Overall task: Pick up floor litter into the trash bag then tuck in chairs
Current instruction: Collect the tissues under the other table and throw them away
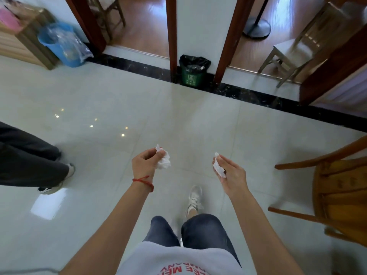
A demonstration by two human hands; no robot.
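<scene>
the left hand [146, 161], a red string at its wrist, pinches a crumpled white tissue wad [163, 160]; the right hand [231, 175] clasps a smaller white paper scrap [218, 167]. both forearms reach forward over pale glossy floor tiles [111, 100], well short of the small green bin lined with a black trash bag [193, 69] at the wall.

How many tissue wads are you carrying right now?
2. One crumpled tissue is in the left hand; the other tissue is pinched in the right hand. No other litter shows on the floor; some may lie outside the view.
</scene>
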